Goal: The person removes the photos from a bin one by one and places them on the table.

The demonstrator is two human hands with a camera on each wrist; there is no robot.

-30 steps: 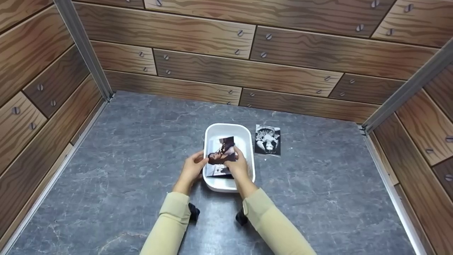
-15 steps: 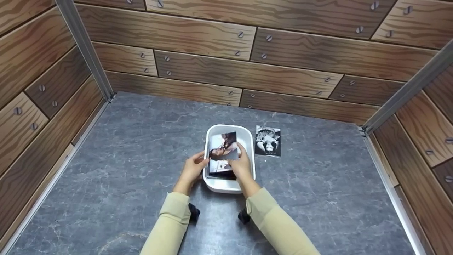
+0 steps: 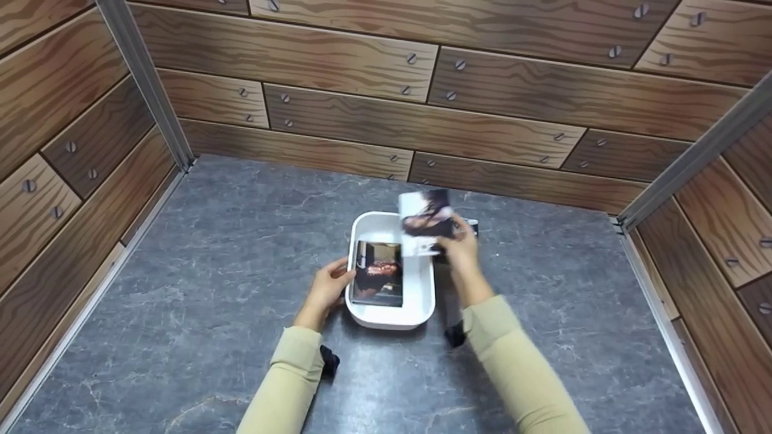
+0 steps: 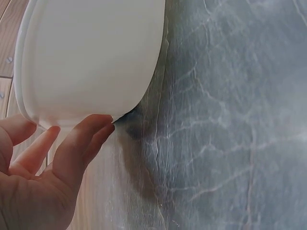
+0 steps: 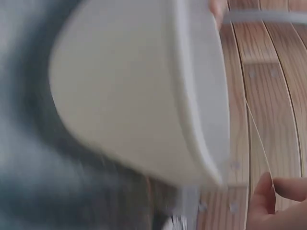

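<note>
A white plastic basin (image 3: 417, 292) stands on the grey marbled surface. At its left side my left hand (image 3: 329, 284) holds the rim, the thumb at the edge and the fingers against the outer wall (image 4: 91, 62). My right hand (image 3: 463, 248) pinches a photo print (image 3: 419, 208) between thumb and fingers, raised over the basin's right rim. In the right wrist view that photo (image 5: 262, 140) shows almost edge-on. Inside the basin, toward the left, lies a stack of photos (image 3: 380, 274) with a dark picture on top.
A black-and-white photo (image 3: 474, 226) lies right of the basin, mostly hidden behind my right hand. Wood-print panels (image 3: 338, 114) enclose the back and sides, with metal posts (image 3: 142, 84) at the corners. Grey marbled surface (image 3: 241, 241) extends around the basin.
My right hand has lifted the photo out of the basin and carried it up and right, uncovering a different dark picture on the stack. The left hand stays at the rim.
</note>
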